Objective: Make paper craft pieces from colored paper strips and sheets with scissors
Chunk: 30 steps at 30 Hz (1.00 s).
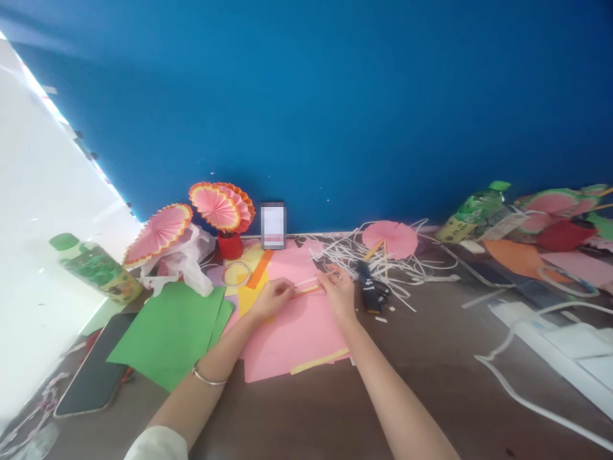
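A narrow, light paper strip (307, 285) with an orange edge stretches between my two hands, over pink paper sheets (292, 345). My left hand (274, 298) pinches its left end, and my right hand (338, 289) has closed fingers on its right end. Yellow paper and an orange strip (260, 269) lie just beyond my left hand. Near my right wrist, a yellow strip (319, 361) rests on the pink paper's front edge. Black-handled scissors (368, 287) are right of my right hand, beside a heap of white strips (338, 253).
Green sheets (167, 332) and a dark tablet (96, 367) lie left. Pleated paper fans (215, 207), a red pot (230, 245) and a phone (273, 225) stand behind. Bottles (96, 268) are at both sides. A white power strip (550, 345) and cable occupy the right.
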{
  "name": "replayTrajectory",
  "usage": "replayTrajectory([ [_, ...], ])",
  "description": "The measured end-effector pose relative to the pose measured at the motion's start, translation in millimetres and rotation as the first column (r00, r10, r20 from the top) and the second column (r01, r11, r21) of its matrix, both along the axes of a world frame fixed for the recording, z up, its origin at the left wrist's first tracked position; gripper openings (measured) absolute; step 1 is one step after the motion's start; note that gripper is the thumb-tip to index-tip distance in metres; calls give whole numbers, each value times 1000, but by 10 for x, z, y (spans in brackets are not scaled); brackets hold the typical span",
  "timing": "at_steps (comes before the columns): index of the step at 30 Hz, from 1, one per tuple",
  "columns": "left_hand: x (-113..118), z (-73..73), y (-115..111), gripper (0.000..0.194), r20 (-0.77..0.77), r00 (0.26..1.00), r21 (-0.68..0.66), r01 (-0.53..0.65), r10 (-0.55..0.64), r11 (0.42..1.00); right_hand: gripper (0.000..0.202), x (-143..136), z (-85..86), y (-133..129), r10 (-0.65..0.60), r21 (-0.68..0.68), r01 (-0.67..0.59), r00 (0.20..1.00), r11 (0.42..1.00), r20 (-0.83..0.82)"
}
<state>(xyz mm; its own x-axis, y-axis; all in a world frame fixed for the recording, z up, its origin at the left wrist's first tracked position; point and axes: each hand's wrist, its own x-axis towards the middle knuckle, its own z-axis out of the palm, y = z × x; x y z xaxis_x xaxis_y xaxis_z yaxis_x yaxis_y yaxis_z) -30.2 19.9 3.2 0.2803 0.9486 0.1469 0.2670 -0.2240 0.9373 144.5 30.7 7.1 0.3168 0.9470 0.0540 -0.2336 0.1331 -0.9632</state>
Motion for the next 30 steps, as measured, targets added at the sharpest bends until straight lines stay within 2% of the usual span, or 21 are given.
replayTrajectory([
  [4,-6,7,-3,20,15,1000,-4,-1,1,1000,51,-47,13,-27,6,13,-5,998,1000,-57],
  [5,-6,9,-5,21,28,999,-4,-16,16,1000,53,-61,16,-44,-25,30,26,999,999,-26],
  [7,-2,15,-7,22,54,997,4,-53,52,999,51,-89,21,-89,-113,106,96,980,990,161],
  [9,5,24,-12,23,65,995,28,-80,78,996,36,-118,32,-141,-152,236,48,883,970,444],
  [11,13,37,-20,23,55,995,68,-85,81,994,16,-148,49,-188,-118,312,-135,730,940,673],
  [13,21,49,-32,24,31,996,111,-84,81,990,9,-175,65,-220,-90,314,-278,603,908,793],
  [16,32,61,-53,23,-23,996,157,-87,92,984,14,-192,71,-236,-114,314,-314,521,896,846],
  [24,38,89,-79,22,-113,991,218,-49,76,975,17,-173,71,-240,-159,330,-345,441,879,884],
  [27,37,100,-82,22,-108,993,195,-25,47,981,16,-180,78,-243,-167,335,-333,443,881,881],
  [30,43,108,-87,20,-69,997,159,-10,21,987,15,-190,84,-240,-135,322,-323,487,890,863],
])
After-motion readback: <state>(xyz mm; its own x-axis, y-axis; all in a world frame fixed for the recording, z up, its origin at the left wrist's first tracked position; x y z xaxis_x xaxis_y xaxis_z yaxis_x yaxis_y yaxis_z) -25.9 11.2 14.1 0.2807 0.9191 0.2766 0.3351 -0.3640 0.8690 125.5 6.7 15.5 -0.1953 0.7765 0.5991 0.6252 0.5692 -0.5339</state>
